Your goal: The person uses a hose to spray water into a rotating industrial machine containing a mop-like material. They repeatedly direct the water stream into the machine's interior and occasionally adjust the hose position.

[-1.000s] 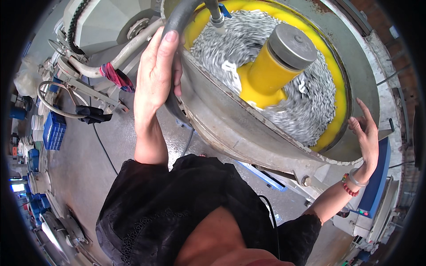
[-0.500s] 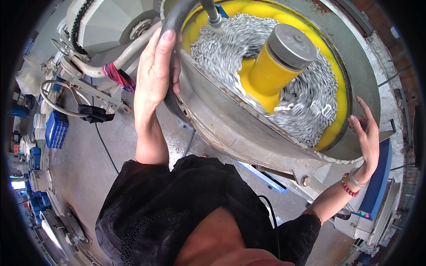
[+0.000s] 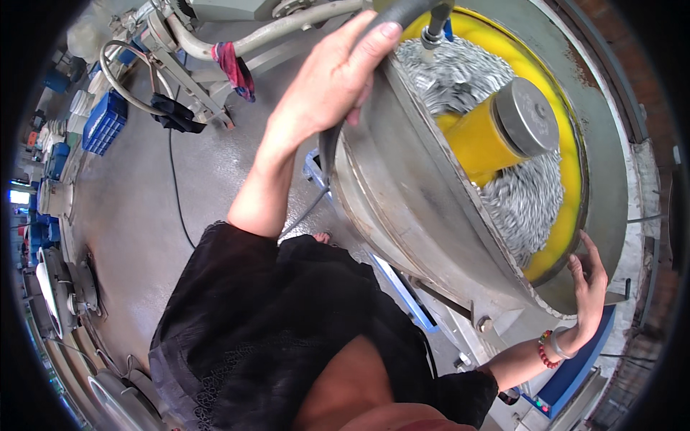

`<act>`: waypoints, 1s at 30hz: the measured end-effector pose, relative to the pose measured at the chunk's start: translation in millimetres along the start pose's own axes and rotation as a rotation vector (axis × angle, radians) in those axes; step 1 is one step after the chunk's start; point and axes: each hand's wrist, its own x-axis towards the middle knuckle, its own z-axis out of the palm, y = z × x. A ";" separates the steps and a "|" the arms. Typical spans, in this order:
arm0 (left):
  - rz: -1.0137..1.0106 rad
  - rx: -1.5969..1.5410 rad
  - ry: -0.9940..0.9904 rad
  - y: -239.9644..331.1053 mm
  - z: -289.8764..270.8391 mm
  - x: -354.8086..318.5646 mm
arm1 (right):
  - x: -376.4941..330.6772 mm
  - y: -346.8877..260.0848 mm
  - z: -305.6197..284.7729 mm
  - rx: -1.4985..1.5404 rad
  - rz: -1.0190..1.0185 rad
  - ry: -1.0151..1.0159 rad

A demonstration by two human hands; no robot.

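Note:
Before me stands a large round metal tub (image 3: 424,187) with a yellow lining (image 3: 575,194). Grey-white small pieces (image 3: 528,205) fill it, blurred by motion. From its middle rises a yellow post (image 3: 485,136) with a grey metal cap (image 3: 528,118). My left hand (image 3: 330,79) is wrapped around a thick black hose (image 3: 327,147) at the tub's left edge; some fingers are hidden behind it. A metal nozzle (image 3: 432,36) points down over the pieces. At the near right rim is my right hand (image 3: 591,291), fingers apart and holding nothing; whether it touches the rim I cannot tell.
A pale bent pipe (image 3: 287,27) with a red cloth (image 3: 233,68) tied on it runs beyond my left arm. Farther left are a blue crate (image 3: 106,123) and a cable (image 3: 175,187) on the floor. A blue panel (image 3: 575,373) stands below my right hand.
The view has shifted, so the tub sits farther right and tilts more in the picture. Both hands stay at the same parts of the machine. The pieces keep swirling.

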 end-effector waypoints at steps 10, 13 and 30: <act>-0.039 0.042 0.144 -2.2 4.3 -0.7 | 3.7 -4.5 5.9 -0.006 -0.170 0.211; -0.048 0.027 0.166 0.0 9.3 1.9 | -1.9 -15.5 3.8 0.028 -0.094 0.213; 0.004 0.036 0.153 0.0 15.1 3.5 | -2.4 -16.4 1.9 0.014 0.044 0.172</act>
